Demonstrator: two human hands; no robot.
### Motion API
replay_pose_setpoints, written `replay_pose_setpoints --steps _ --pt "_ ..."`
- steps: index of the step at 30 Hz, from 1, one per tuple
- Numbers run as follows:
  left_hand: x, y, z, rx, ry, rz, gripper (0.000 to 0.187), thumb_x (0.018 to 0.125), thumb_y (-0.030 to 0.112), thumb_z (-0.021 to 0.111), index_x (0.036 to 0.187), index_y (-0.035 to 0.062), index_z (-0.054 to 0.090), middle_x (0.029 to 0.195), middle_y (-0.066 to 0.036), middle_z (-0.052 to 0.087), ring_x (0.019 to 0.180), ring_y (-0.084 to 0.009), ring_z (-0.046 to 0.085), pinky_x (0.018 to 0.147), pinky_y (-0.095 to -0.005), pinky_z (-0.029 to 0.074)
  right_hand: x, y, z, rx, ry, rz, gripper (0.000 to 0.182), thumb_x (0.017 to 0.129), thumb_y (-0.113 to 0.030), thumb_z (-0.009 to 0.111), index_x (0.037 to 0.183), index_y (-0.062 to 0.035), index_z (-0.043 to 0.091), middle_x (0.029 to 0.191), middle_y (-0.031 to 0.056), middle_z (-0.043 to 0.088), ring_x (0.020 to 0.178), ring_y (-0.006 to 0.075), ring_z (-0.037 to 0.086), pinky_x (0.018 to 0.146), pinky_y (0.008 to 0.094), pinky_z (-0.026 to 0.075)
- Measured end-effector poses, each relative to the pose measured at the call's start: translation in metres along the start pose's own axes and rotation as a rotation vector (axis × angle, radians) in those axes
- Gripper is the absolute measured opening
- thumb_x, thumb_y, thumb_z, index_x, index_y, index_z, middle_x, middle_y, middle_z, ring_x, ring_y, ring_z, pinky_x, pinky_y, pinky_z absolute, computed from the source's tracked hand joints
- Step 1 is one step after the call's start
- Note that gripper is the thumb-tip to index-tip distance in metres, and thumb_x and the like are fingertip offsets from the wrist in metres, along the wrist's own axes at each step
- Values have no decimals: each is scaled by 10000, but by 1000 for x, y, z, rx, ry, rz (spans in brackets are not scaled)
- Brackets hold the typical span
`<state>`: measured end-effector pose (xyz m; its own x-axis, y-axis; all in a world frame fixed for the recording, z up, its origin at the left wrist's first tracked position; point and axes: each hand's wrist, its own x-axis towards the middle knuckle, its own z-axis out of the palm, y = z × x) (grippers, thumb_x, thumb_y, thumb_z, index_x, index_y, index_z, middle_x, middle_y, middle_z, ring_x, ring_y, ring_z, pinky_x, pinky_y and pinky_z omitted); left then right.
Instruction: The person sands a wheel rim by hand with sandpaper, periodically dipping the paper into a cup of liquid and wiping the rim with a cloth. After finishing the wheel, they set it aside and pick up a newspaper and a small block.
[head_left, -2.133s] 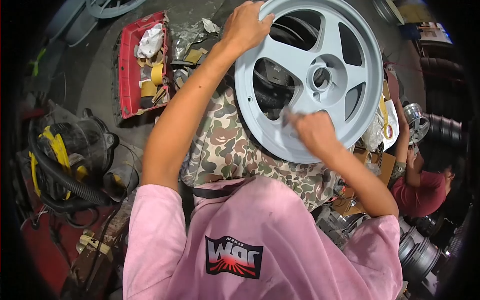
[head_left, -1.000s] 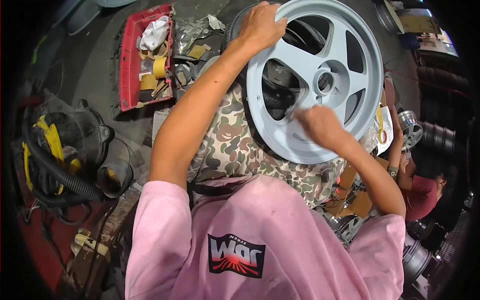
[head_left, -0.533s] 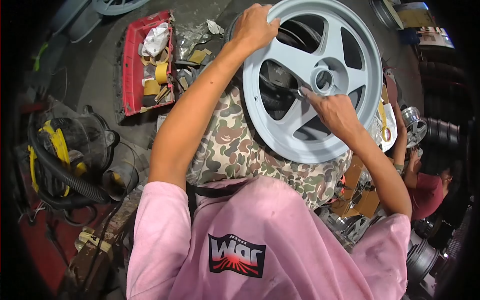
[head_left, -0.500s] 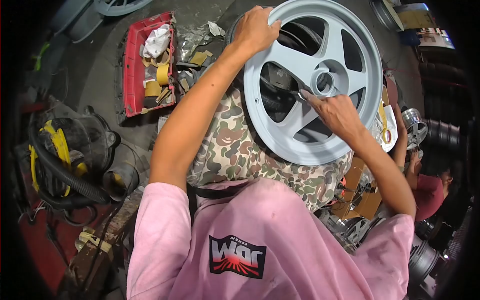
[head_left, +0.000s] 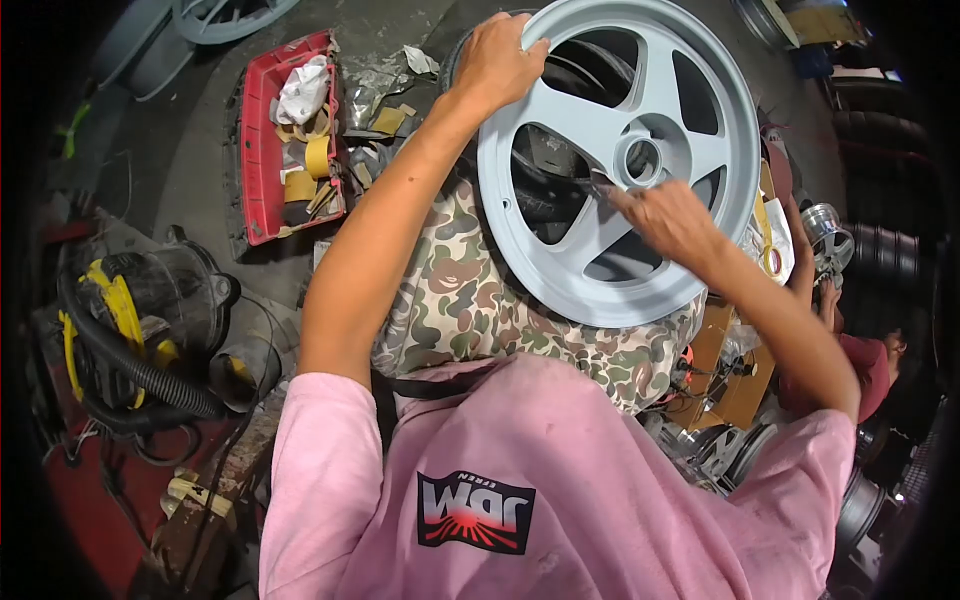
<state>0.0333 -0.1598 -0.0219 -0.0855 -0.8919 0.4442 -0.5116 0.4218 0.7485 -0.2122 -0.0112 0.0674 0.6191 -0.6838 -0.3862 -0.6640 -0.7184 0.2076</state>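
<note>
A pale grey five-spoke wheel rim [head_left: 640,95] leans over my lap, tilted, against a dark tire behind it. My left hand [head_left: 500,62] is closed over the upper left edge of the rim. Near the hub, my right hand [head_left: 670,220] is at a spoke, its fingers pinched together and slightly blurred. A small thin piece shows at those fingertips, too small and smeared to name. Camouflage cloth [head_left: 470,270] covers my legs under the rim.
A red tray [head_left: 262,190] with yellow abrasive pieces and crumpled white paper lies at left. Below it stands a black vacuum [head_left: 170,300] with a hose. Masking tape [head_left: 771,262] and a cardboard box [head_left: 715,365] are at right, near another person [head_left: 862,375] by a silver wheel [head_left: 828,240].
My right hand has shifted slightly at the spoke near the hub, and its elbow has swung outward. The left hand keeps its hold on the rim. The view has moved a little.
</note>
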Motion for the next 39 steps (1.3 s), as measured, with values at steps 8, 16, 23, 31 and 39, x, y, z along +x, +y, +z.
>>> replay_pose_setpoints --steps 8,16,23,31,39 --pt "0 6 -14 32 -21 -15 339 927 298 665 1114 20 717 1048 -253 690 1022 -463 660 927 -528 516 26 -116 36 652 65 315 207 982 -141 572 999 -29 745 765 209 711 726 380 723 676 474 560" --pt "2 9 -20 47 -38 18 372 947 328 682 1172 34 723 1037 -211 717 925 -412 684 841 -456 521 -21 -107 19 1141 239 545 303 1057 -249 541 1177 -53 739 815 228 714 712 441 686 674 508 527" --pt "3 13 -22 104 -60 41 393 949 330 688 1192 23 723 1031 -222 742 951 -368 714 850 -429 526 49 -142 22 1196 444 506 267 1033 -179 529 1077 37 679 796 303 662 773 512 650 721 572 504" --pt "1 9 -21 41 -49 11 330 930 280 681 1081 -12 709 1000 -256 687 938 -463 659 846 -494 511 48 -145 29 1174 479 550 251 1019 -152 505 944 31 660 820 308 663 827 530 644 766 609 498" --pt "-7 0 -22 -19 -73 8 304 1007 219 642 1152 -45 680 1057 -240 709 1002 -389 693 887 -448 513 135 -117 22 1273 686 684 279 974 -172 536 814 27 650 828 331 649 831 511 661 748 591 515"
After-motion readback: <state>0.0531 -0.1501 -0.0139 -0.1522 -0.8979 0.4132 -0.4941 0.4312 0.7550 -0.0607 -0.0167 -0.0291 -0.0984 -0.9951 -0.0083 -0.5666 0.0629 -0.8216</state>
